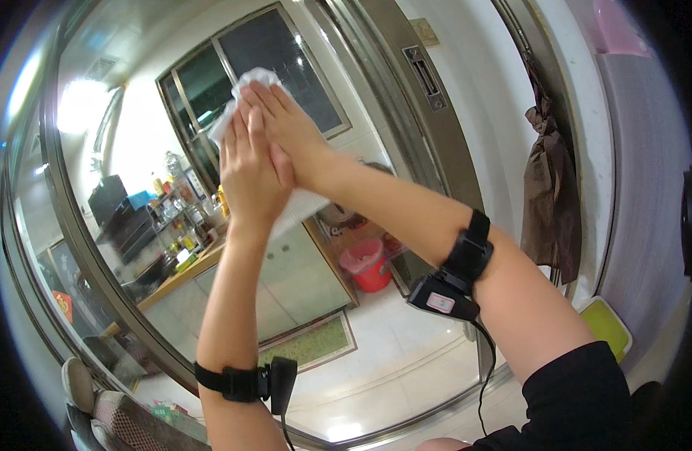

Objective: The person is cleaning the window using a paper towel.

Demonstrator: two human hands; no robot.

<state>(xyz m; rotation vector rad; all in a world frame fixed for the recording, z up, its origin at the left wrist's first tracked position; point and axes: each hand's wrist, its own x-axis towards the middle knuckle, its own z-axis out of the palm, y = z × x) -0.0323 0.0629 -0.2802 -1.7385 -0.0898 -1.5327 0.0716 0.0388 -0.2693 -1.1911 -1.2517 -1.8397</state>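
Both of my arms reach up and forward in front of a glass sliding door. My left hand [250,163] lies flat with its fingers extended, pressed on a white cloth [258,74]. Beside and partly against it, my right hand [295,132] also lies flat over the cloth, fingers pointing up and left. The cloth shows beyond the fingertips and along the left edge of the hands; the rest is hidden under them. Each forearm wears a black strap with a black device and a cable.
The metal door frame [430,113] stands at the right, with a tied brown curtain [551,197] beyond it. Through the glass are a kitchen counter with bottles, a red bucket [369,270] and a green mat [318,341]. Shoes [78,386] stand at lower left.
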